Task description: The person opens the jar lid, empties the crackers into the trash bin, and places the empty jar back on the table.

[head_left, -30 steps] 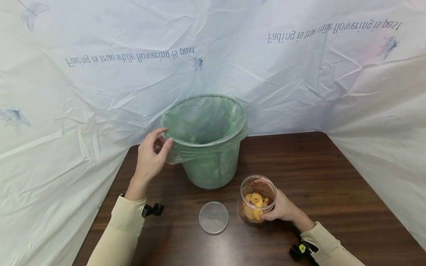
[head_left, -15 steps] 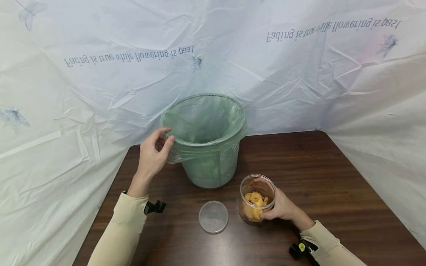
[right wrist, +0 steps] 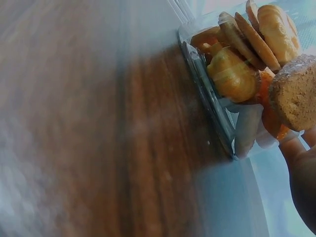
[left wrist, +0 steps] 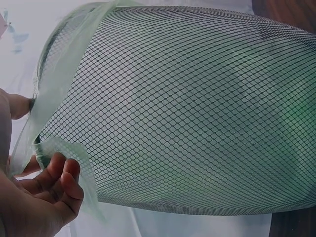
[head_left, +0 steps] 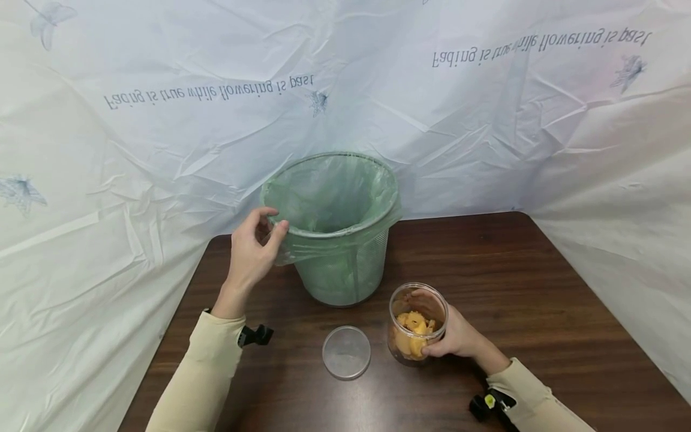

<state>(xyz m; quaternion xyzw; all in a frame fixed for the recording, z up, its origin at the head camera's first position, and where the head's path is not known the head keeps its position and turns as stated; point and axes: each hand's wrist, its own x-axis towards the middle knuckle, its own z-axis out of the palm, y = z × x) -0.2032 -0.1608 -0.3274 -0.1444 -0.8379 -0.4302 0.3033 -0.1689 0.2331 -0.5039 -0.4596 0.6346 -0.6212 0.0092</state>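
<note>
A mesh wastebasket (head_left: 345, 282) stands on the table, lined with a green trash bag (head_left: 324, 245) folded over its rim. My left hand (head_left: 251, 249) is at the left of the rim, its thumb and index finger around the bag's folded edge. In the left wrist view, several fingers (left wrist: 54, 177) curl beside the loose bag edge. My right hand (head_left: 456, 336) grips a clear jar (head_left: 396, 351) from the right. The jar is uncovered and upright, with orange-brown snacks inside; in the right wrist view, biscuit-like pieces (right wrist: 237, 74) show through its wall.
A round clear lid (head_left: 346, 354) lies on the dark wooden table (head_left: 529, 288), left of the jar. White printed sheeting (head_left: 216, 150) hangs behind the table and at both sides, close behind the wastebasket.
My left hand has shifted slightly right at the rim, still at the bag's edge. The right hand and jar have stayed nearly still.
</note>
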